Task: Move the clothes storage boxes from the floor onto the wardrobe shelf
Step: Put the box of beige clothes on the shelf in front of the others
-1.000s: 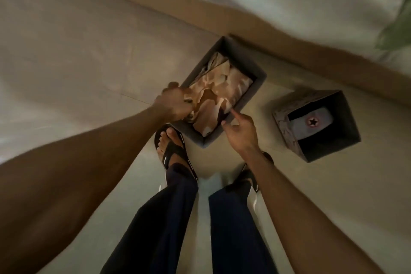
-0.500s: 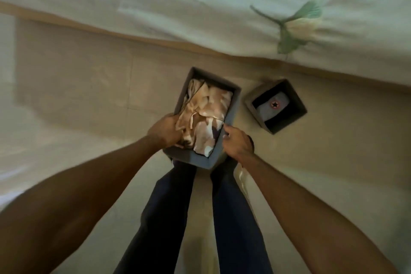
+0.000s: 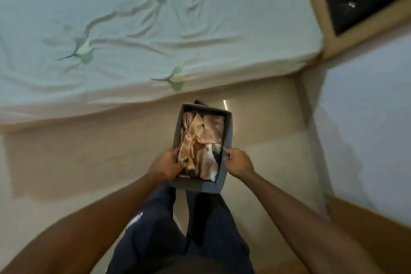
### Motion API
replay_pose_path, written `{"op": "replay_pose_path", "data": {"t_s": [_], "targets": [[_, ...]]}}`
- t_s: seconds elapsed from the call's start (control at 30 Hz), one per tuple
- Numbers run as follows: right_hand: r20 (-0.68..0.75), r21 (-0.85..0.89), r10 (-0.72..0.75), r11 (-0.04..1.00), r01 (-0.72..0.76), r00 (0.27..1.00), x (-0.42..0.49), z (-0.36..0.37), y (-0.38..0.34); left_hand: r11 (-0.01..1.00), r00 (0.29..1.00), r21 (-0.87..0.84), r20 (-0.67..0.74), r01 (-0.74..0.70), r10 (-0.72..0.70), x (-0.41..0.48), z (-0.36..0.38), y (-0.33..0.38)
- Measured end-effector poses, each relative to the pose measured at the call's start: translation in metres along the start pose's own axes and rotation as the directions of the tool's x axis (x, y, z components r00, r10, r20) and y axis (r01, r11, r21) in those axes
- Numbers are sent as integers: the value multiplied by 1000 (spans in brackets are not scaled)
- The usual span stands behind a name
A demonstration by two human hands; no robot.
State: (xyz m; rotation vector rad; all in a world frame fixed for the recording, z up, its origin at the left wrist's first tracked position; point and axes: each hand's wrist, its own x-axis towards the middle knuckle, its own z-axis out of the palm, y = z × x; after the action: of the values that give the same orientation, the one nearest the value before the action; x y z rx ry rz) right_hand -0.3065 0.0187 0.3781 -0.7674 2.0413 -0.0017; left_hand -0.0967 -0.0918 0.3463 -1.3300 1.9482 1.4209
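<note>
The grey storage box point(image 3: 226, 151), filled with folded tan clothes point(image 3: 201, 140), is held clear of the floor point(image 3: 89, 151) above the legs. The left hand point(image 3: 165, 165) is closed on the near left wall; the right hand point(image 3: 239, 161) is clamped on the near right wall. The bed point(image 3: 133, 29) lies beyond the grip. No wardrobe shelf is visible. Judged progress: first box lifted, none yet shelved; carrying and placing are outstanding.

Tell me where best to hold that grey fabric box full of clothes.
Grip the grey box by its two long side walls near the close end, one from each side, as the left hand and right hand do. It is open-topped, narrow and soft-walled, so paired side grips should keep it level.
</note>
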Motion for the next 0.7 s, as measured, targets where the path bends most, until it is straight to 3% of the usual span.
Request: {"op": "replay_pose_path", "data": {"t_s": [0.23, 0.4, 0.53, 0.7], "targets": [[-215, 254, 192, 958, -135, 958, -106, -18, 66, 932, 952, 230, 194, -280, 238, -36, -10, 94], [-299, 468, 372, 860, -205, 879, -146, -12, 130, 810, 875, 369, 352, -456, 332, -29, 25, 168], [-347, 563, 485, 792, -235, 803, -167, -17, 180, 658, 822, 497, 407, -566, 399, -26, 71, 238], [-335, 714, 667, 640, -283, 665, -194, -23, 251, 458, 691, 518, 574, -722, 440, -29, 144, 332]]}}
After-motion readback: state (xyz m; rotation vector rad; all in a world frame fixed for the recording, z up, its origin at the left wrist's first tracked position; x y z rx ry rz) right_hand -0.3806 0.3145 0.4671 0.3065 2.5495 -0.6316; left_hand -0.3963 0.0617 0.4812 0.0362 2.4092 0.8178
